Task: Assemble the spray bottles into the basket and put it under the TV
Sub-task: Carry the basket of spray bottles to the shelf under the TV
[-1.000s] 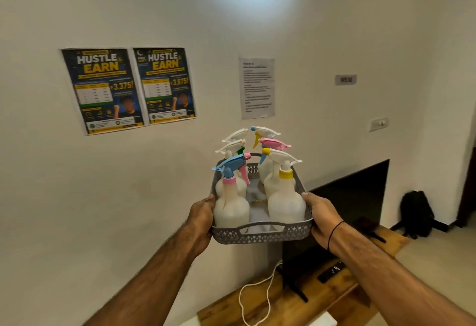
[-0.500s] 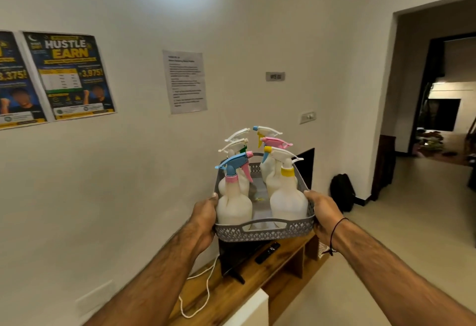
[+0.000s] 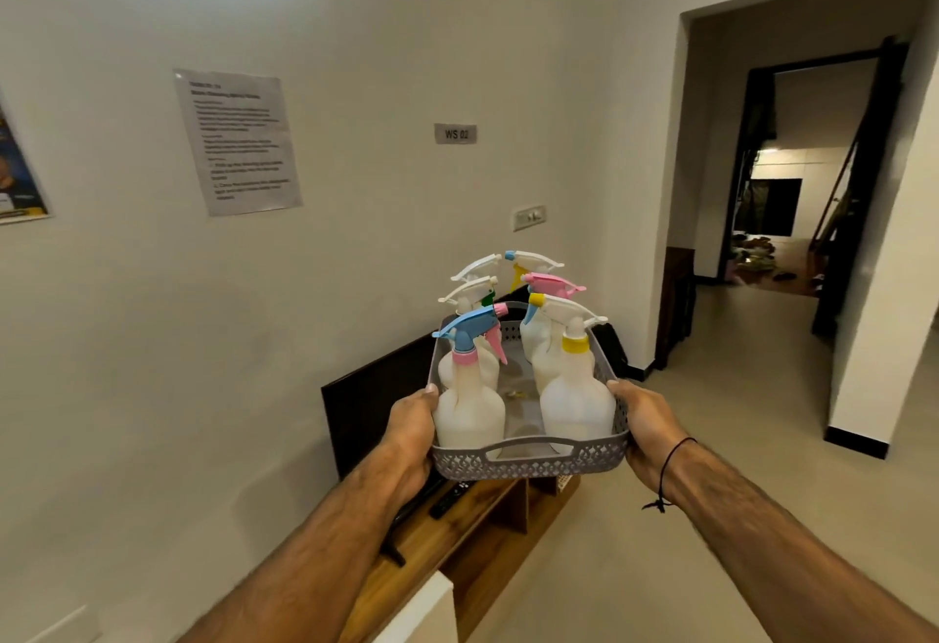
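Note:
I carry a grey perforated plastic basket (image 3: 528, 464) in the air in front of me. Several white spray bottles (image 3: 576, 403) stand upright in it, with blue, pink, white and yellow trigger heads. My left hand (image 3: 411, 426) grips the basket's left side, thumb over the rim. My right hand (image 3: 645, 419) grips the right side the same way. Behind and below the basket a black TV (image 3: 371, 398) stands on a low wooden stand (image 3: 457, 530) against the wall; part of the screen is hidden by the basket.
A black remote (image 3: 449, 497) lies on the stand top, and the TV's foot (image 3: 394, 553) sticks out near the front edge. A white block (image 3: 421, 612) is at the bottom. An open doorway (image 3: 813, 175) leads right; tiled floor lies beside the stand.
The view has swung right along the wall: the posters slid off to the left and the doorway came in. The TV and stand are now directly behind the basket. Both hands keep their hold.

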